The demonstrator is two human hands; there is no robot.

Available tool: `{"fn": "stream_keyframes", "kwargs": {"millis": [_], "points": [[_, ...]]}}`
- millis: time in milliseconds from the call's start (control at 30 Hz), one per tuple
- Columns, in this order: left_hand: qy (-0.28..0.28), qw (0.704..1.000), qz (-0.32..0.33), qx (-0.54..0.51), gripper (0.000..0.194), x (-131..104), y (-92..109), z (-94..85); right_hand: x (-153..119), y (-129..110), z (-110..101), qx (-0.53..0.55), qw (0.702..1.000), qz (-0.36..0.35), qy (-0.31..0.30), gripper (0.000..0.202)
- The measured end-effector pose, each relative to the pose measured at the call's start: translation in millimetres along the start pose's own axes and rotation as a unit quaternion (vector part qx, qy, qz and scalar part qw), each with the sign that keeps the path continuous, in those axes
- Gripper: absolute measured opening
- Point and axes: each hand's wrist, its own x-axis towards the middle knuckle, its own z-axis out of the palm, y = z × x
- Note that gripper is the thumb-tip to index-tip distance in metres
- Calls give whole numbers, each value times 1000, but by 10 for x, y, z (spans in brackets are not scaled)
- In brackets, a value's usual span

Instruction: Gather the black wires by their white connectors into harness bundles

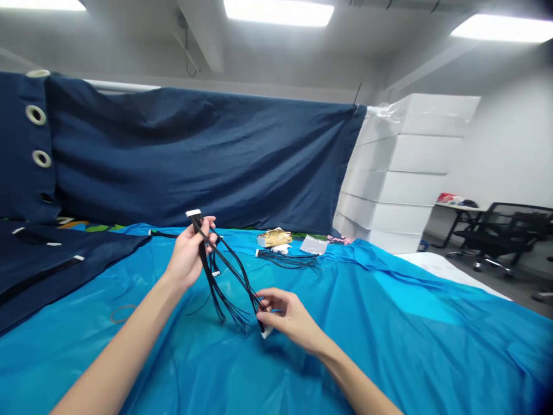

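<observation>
My left hand (190, 253) grips a bundle of thin black cables (233, 259) just below a white connector (194, 213). Some strands hang from it and fan out into loose ends over the blue sheet. Lower and to the right, my right hand (283, 317) pinches the other part of the bundle, near a second white connector (266, 332). Behind my left hand, another dark cable with a small white end (216, 273) partly shows. A separate black cable bundle (289, 260) lies beyond my hands on the sheet.
The blue sheet (337, 346) covers the surface. At its back lie a gold packet (276, 237) and a clear bag (314, 245). Cables with white ends (52, 265) rest on dark cloth at left. White boxes (415, 155) stand at right; a dark curtain (194, 155) hangs behind.
</observation>
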Motion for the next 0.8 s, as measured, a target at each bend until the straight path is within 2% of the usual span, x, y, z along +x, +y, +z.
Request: {"fn": "stream_keyframes", "kwargs": {"millis": [133,233,333,400,467,533,600,667,733,800], "points": [[24,1000,15,13,21,30,57,3,-9,-43,-9,0,998,-3,-55,23],[38,999,25,2,19,54,95,17,-4,-36,-9,-24,999,-4,-28,24],[66,997,40,-14,16,76,141,11,11,-19,-18,34,999,5,-11,29],[84,995,45,-16,17,82,166,-6,19,-19,-38,65,998,-14,-2,32],[98,994,41,-13,19,74,180,-27,23,-32,-76,28,996,-70,46,30],[105,994,27,-8,19,48,184,-43,18,-55,-131,-52,980,-142,133,27],[102,995,-3,-9,18,5,179,-48,-2,-84,-197,-105,950,-201,215,23],[91,994,-62,-28,18,-54,166,-45,-40,-121,-261,-116,926,-241,268,18],[79,985,-142,-60,18,-128,137,-36,-96,-175,-313,-79,923,-256,278,14],[62,971,-215,-85,18,-218,87,-25,-157,-243,-348,-12,932,-259,251,13]]}}
